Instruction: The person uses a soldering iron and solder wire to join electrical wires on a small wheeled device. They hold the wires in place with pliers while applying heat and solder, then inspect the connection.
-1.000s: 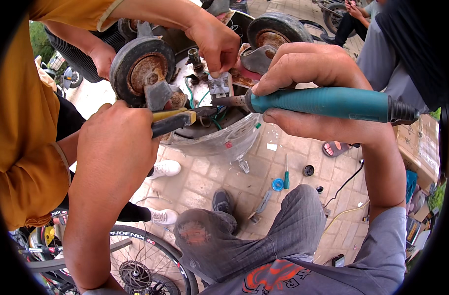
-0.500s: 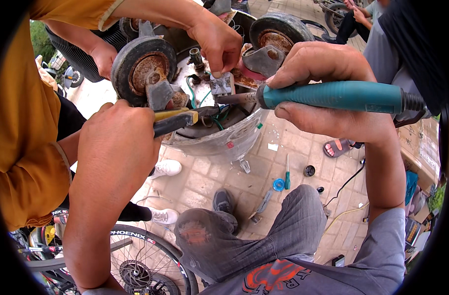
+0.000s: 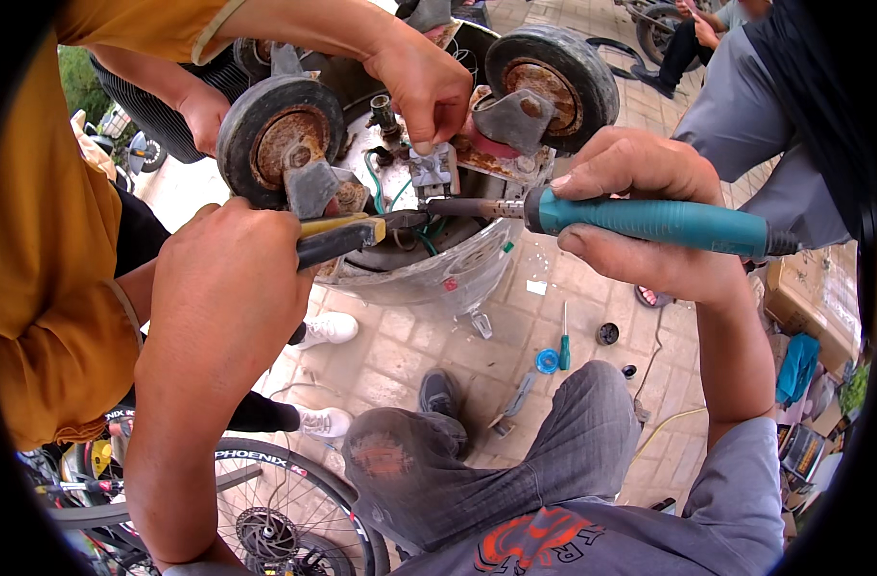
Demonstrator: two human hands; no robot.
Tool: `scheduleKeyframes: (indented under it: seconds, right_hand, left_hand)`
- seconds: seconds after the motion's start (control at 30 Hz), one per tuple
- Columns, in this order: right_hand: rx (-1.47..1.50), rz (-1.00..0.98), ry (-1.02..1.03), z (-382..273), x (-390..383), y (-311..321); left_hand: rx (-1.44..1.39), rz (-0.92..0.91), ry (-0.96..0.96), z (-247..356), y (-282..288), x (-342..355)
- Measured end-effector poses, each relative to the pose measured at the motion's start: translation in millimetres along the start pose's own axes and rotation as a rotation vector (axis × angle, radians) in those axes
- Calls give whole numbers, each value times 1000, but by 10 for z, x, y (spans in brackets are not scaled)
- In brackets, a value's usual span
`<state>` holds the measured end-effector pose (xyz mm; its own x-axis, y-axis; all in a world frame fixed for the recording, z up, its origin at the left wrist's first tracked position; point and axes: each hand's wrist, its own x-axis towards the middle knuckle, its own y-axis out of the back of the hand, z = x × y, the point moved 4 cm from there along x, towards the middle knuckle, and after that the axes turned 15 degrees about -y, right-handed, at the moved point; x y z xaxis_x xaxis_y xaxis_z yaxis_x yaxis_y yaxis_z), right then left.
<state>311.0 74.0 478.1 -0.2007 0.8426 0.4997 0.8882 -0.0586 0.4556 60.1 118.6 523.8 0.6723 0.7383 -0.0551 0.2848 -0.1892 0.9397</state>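
My left hand grips black-and-yellow pliers, whose dark jaws sit among green wires in an upturned metal housing. In my right hand is a teal soldering iron; its tip meets the spot at the plier jaws, just below a small pale block. Another person's hand pinches that block from above. Two rusty caster wheels flank the work.
A person in a mustard top stands left; grey-trousered legs are right. A bicycle wheel lies low left. A screwdriver, blue tin and cardboard box rest on the paving.
My right hand and the soldering iron shifted slightly right, then moved down, the handle's rear dropping. My left hand, the pliers and the other person's hand stay nearly still.
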Motion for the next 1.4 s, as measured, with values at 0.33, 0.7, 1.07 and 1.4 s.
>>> scheduleKeyframes:
  seconds: [0.33,0.7,1.07,1.4]
  right_hand:
    - [41,38,-17,235,-190,11]
    - [85,118,-40,260,-313,51]
    - [128,208,-53,257,-613,101]
    - [270,325,-188,333,-1096,103]
  left_hand:
    - [25,42,-39,0,-1,-1]
    - [-26,-22,31,-13,-19,22]
    - [-31,-40,28,-22,-13,39]
    - [0,-33,-8,-44,-32,39]
